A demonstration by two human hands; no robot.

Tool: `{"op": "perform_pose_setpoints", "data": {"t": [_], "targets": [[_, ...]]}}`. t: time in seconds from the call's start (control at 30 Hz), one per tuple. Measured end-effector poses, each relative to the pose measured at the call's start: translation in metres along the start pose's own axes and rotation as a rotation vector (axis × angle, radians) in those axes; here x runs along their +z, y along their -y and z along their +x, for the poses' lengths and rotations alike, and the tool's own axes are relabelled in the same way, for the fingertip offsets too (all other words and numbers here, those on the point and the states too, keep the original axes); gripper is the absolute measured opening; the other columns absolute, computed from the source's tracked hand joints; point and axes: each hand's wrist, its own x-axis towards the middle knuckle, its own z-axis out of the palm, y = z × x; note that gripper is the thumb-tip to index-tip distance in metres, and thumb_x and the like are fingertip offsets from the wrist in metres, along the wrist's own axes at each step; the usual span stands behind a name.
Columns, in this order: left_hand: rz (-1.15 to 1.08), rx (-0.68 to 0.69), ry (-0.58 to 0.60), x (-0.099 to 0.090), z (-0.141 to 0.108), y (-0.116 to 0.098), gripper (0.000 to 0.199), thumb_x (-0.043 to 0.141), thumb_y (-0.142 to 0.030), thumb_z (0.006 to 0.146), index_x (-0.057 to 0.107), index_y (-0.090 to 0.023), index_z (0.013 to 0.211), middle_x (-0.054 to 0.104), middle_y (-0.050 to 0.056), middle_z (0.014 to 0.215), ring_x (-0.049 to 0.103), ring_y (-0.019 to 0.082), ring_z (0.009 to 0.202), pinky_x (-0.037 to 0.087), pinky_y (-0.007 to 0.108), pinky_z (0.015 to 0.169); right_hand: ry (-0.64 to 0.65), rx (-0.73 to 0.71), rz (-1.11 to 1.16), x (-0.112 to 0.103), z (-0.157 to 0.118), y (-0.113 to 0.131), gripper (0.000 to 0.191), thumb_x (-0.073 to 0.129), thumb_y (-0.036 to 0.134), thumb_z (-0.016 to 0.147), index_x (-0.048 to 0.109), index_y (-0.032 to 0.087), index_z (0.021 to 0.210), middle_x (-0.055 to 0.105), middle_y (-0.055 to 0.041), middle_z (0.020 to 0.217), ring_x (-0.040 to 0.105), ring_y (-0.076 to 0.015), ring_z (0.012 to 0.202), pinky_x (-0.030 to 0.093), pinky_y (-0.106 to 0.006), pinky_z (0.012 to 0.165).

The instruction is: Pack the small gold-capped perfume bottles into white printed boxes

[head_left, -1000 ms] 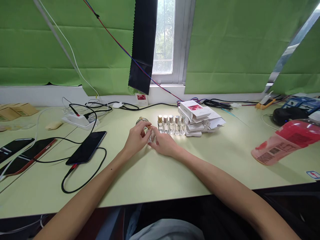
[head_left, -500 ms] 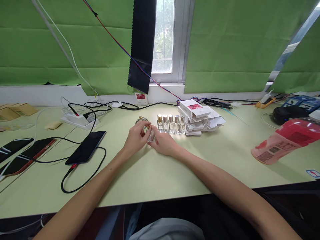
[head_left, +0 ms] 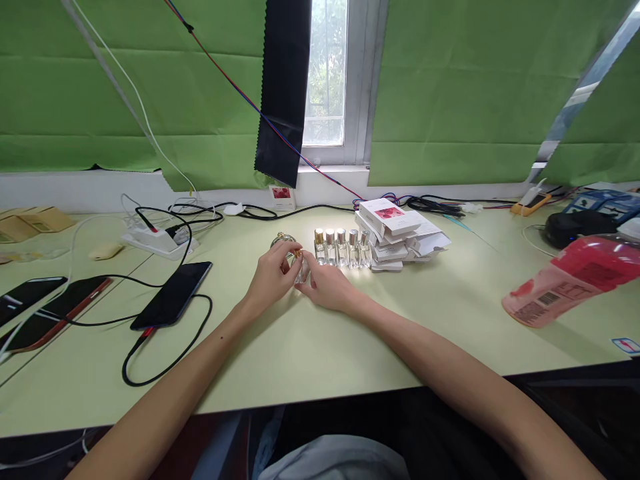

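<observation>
Between my two hands, near the middle of the table, stands a small clear glass bottle [head_left: 303, 272] with a gold-coloured top. The fingers of my left hand [head_left: 273, 270] are closed at its top from the left. My right hand [head_left: 327, 283] closes round its right side. Just behind my left hand is a round gold and glass object [head_left: 283, 237], partly hidden by the fingers. To the right, several small glass bottles [head_left: 342, 248] with shiny caps stand in a row beside a pile of white boxes [head_left: 390, 223].
Phones [head_left: 173, 295] with cables lie at the left of the table [head_left: 320, 360], near a white power strip [head_left: 159, 241]. Yellowish boxes [head_left: 45, 219] sit at the far left. A pink bottle [head_left: 575, 280] leans at the right, near a black case [head_left: 570, 229].
</observation>
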Motion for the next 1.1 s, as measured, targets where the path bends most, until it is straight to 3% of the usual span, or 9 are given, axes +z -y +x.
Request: {"op": "perform_pose_setpoints", "data": {"t": [1.1], "targets": [[-0.013,0.005,-0.003,0.0005,0.0002,0.0012,0.013,0.058,-0.029,0.094,0.064,-0.021,0.103,0.067,0.001,0.098,0.049,0.007,0.054,0.045,0.026,0.054,-0.009,-0.021,0.014,0.0014,0.0009,-0.0021,0.064,0.058,0.035,0.096,0.028,0.016,0.149,0.066,0.0019,0.076,0.067,-0.0219,0.077,0.042,-0.03,0.07]]}}
